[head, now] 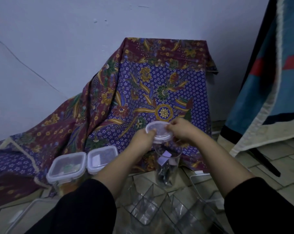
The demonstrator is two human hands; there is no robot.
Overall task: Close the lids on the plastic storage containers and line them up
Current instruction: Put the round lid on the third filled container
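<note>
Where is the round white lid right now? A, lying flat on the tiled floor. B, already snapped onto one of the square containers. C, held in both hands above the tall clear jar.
C: the left hand and right hand grip opposite edges of the round lid, which is raised over the open tall clear jar, not seated on it.

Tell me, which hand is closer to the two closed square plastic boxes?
Left. The left hand grips the round white lid just right of the closed square plastic boxes; the right hand holds the lid's far side, farther away.
</note>
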